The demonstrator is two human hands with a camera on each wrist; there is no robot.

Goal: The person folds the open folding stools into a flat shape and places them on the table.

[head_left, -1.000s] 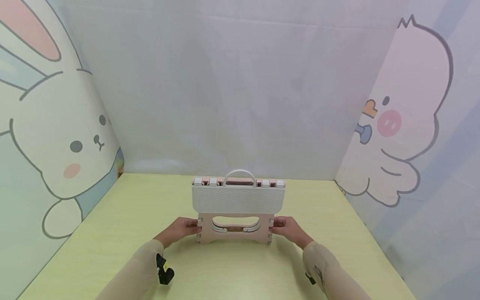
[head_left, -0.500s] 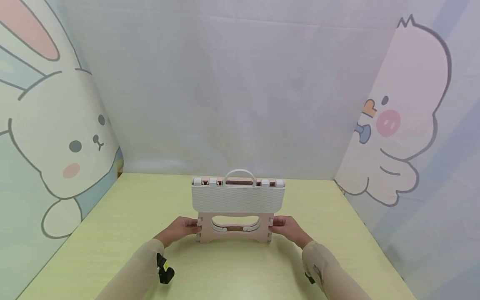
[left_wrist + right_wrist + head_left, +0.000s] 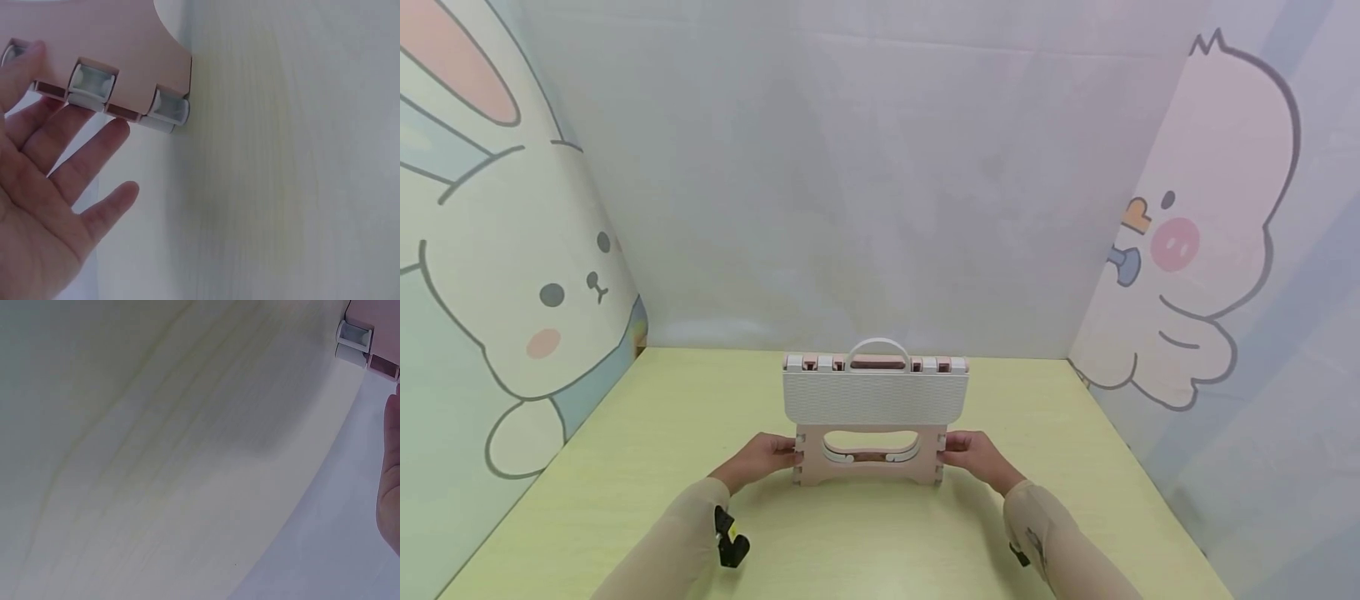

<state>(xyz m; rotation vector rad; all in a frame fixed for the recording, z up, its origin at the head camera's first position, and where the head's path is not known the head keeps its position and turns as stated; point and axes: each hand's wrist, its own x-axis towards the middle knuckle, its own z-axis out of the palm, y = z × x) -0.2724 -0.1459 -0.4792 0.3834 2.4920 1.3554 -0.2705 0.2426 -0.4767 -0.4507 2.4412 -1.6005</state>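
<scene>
A pink and white folding stool stands upright at the middle of the table, its white textured panel above a pink leg panel. A white carry handle arches over its top. My left hand holds the pink panel's left side edge. In the left wrist view, that hand's thumb lies on the pink face, beside the white hinge pieces; its little finger stands off. On the opposite side edge, my right hand grips the stool. The right wrist view shows only a small part of that hand.
The pale yellow wood-grain table reaches back to a plain grey-white curtain. Side walls carry a printed rabbit on the left and a printed pink-cheeked figure on the right. A black device sits on the left sleeve.
</scene>
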